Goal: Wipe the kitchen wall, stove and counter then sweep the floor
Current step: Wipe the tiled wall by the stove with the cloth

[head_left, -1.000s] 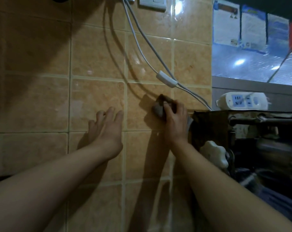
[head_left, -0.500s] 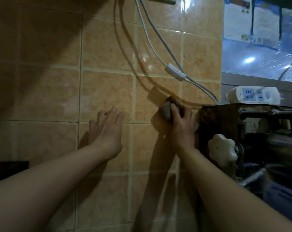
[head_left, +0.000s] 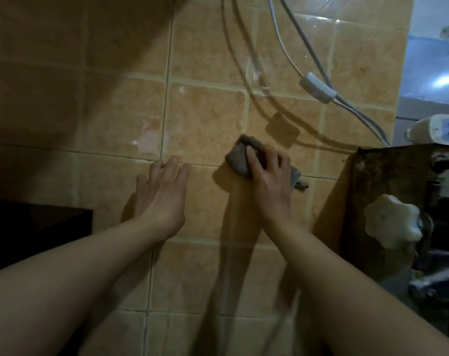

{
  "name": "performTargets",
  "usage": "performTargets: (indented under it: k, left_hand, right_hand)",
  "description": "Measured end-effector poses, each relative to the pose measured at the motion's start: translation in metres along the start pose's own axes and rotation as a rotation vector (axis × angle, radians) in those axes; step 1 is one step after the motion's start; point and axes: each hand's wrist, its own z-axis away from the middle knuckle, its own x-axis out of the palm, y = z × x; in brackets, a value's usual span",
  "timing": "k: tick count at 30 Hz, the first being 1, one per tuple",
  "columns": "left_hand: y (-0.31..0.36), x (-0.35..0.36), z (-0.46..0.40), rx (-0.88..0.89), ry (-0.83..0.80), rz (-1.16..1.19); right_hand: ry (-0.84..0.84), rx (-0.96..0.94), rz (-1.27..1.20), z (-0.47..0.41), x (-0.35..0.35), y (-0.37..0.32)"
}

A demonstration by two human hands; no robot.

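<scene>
A wall of tan square tiles (head_left: 205, 116) fills the view. My right hand (head_left: 269, 181) presses a small grey cloth (head_left: 240, 156) flat against a tile near the middle; part of the cloth sticks out from under the palm on the right. My left hand (head_left: 164, 191) lies flat on the wall to the left of the cloth, fingers apart, holding nothing. A pale smear (head_left: 147, 140) marks the tile above the left hand.
Two grey cables with an inline switch (head_left: 317, 88) hang across the tiles above the cloth. A dark grimy appliance (head_left: 387, 191) with a white knob (head_left: 390, 224) stands at the right, a white power strip (head_left: 439, 131) above it. A dark surface (head_left: 38, 222) is at the left.
My right hand and the cloth have slid left along the wall, away from the dark appliance. The view has dropped lower and shifted left; the left hand stays flat on the tiles.
</scene>
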Motion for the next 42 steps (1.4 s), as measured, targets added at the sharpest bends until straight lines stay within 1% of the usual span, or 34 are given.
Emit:
performTargets:
  k: [2, 5, 8, 10, 12, 13, 14, 16, 19, 22, 24, 26, 27, 28, 29, 32, 34, 36, 38, 40, 42]
  left_hand:
    - [-0.005, 0.001, 0.004, -0.014, -0.01, -0.003]
    - [-0.011, 0.005, 0.012, -0.045, -0.046, 0.015]
    - [-0.017, 0.004, 0.017, -0.104, -0.077, 0.024]
    - [-0.023, 0.001, 0.017, -0.144, -0.074, 0.054]
    - [-0.031, -0.002, 0.016, -0.158, -0.061, 0.077]
    - [-0.035, -0.002, 0.016, -0.165, -0.063, 0.082]
    - [-0.039, -0.001, 0.018, -0.171, -0.067, 0.082]
    - [-0.047, 0.003, 0.023, -0.183, -0.073, 0.093]
    - [-0.057, 0.011, 0.036, -0.209, -0.086, 0.105]
    - [-0.064, 0.015, 0.046, -0.225, -0.094, 0.13]
    - [-0.068, 0.017, 0.051, -0.229, -0.093, 0.155]
    - [-0.07, 0.019, 0.056, -0.25, -0.114, 0.171]
    - [-0.072, 0.02, 0.059, -0.266, -0.126, 0.181]
    - [-0.074, 0.021, 0.061, -0.279, -0.131, 0.194]
    - [-0.075, 0.022, 0.063, -0.287, -0.13, 0.209]
    - [-0.08, 0.024, 0.072, -0.283, -0.132, 0.245]
    - [-0.082, 0.024, 0.079, -0.297, -0.141, 0.281]
    - [-0.084, 0.022, 0.084, -0.33, -0.143, 0.314]
    - [-0.082, 0.019, 0.087, -0.351, -0.142, 0.333]
    - [-0.077, 0.019, 0.087, -0.372, -0.125, 0.356]
    - [-0.07, 0.019, 0.088, -0.427, -0.121, 0.386]
  right_hand:
    - [-0.014, -0.071, -0.002, 0.015, 0.008, -0.016]
    - [-0.051, -0.276, 0.038, 0.051, 0.01, -0.034]
    - [-0.072, -0.365, 0.053, 0.041, 0.009, -0.037]
    - [-0.056, -0.325, 0.052, 0.013, 0.011, -0.042]
    - [-0.02, -0.212, 0.033, -0.017, 0.013, -0.053]
    - [-0.005, -0.17, 0.021, -0.024, 0.015, -0.061]
    - [0.007, -0.168, 0.013, -0.024, 0.02, -0.069]
    - [0.014, -0.271, -0.014, -0.004, 0.033, -0.084]
    - [-0.058, -0.493, -0.037, 0.04, 0.044, -0.099]
    - [-0.067, -0.589, 0.022, 0.032, 0.041, -0.099]
    - [-0.042, -0.567, 0.082, 0.005, 0.04, -0.101]
    - [-0.017, -0.431, 0.13, -0.021, 0.04, -0.108]
    - [-0.018, -0.357, 0.131, -0.025, 0.042, -0.116]
    - [-0.015, -0.323, 0.12, -0.021, 0.045, -0.123]
    - [-0.019, -0.338, 0.102, -0.01, 0.048, -0.127]
    - [-0.102, -0.534, 0.034, 0.039, 0.052, -0.133]
    - [-0.162, -0.579, 0.022, 0.049, 0.049, -0.135]
    - [-0.18, -0.544, 0.048, 0.029, 0.049, -0.143]
    - [-0.149, -0.455, 0.054, -0.005, 0.044, -0.16]
    - [-0.18, -0.366, 0.052, -0.032, 0.042, -0.178]
    - [-0.209, -0.342, 0.03, -0.039, 0.048, -0.188]
